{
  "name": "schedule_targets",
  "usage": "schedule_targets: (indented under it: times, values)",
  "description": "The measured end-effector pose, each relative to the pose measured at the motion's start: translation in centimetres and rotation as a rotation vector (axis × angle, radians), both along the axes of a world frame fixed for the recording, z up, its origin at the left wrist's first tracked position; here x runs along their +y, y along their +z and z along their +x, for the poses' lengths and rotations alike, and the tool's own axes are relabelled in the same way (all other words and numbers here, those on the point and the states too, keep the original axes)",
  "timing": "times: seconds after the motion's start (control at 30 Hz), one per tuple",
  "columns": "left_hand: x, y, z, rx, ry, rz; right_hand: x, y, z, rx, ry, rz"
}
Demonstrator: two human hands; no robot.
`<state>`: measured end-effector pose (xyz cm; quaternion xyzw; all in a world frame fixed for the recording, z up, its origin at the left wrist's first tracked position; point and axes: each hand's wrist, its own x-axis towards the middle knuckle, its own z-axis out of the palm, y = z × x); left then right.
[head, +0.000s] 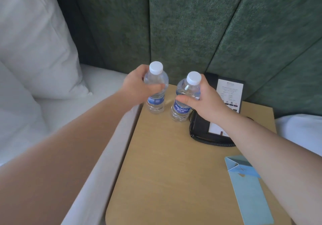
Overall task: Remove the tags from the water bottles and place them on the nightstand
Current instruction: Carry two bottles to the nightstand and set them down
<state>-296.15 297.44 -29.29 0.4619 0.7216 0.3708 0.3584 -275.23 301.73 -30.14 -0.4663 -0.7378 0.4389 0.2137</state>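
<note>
Two clear water bottles with white caps and blue labels stand upright at the back of the wooden nightstand (165, 163). My left hand (137, 85) grips the left bottle (156, 92) round its upper body. My right hand (200, 99) grips the right bottle (184, 101) just below its cap, thumb across the front. Neither bottle carries a tag on its neck. Light blue paper tags (247, 188) lie flat on the nightstand's right front part, partly under my right forearm.
A black telephone (202, 129) with a coiled cord sits behind my right wrist, a black card stand (230, 92) behind it. White pillows (34, 50) and bed lie left. A green padded headboard (183, 24) rises behind.
</note>
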Motion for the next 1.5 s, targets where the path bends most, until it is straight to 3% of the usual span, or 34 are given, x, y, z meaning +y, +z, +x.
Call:
schedule_targets:
  times: [0.1, 0.17, 0.33, 0.53, 0.7, 0.93, 1.23, 1.5]
  values:
    - [0.1, 0.6, -1.4, -0.251, -0.198, -0.064, 0.0, 0.1, 0.0, 0.001, -0.005, -0.01]
    - [0.1, 0.7, -1.2, -0.309, -0.197, -0.061, 0.0, 0.1, -0.1, -0.006, -0.005, -0.013]
    - [0.0, -0.4, 0.6, -0.03, 0.151, 0.009, 0.3, 0.2, 0.0, -0.024, 0.01, -0.022]
    - [0.8, 0.2, 0.3, -0.217, -0.076, -0.001, 1.0, -0.1, 0.0, -0.009, 0.014, -0.017]
    - [2.0, -0.2, 1.2, 0.045, 0.067, 0.041, 1.9, -0.2, -0.2, -0.003, 0.011, -0.005]
    - [4.2, -0.7, 0.4, -0.03, -0.002, 0.115, 5.0, 0.4, -0.8, -0.039, -0.027, -0.008]
    - [8.3, -0.2, -0.6, 0.033, 0.013, 0.066, 7.2, -0.1, -1.9, -0.031, -0.267, 0.033]
    - [9.5, -0.2, -1.2, 0.02, 0.007, 0.052, 8.1, -0.5, -3.9, 0.022, -0.311, 0.076]
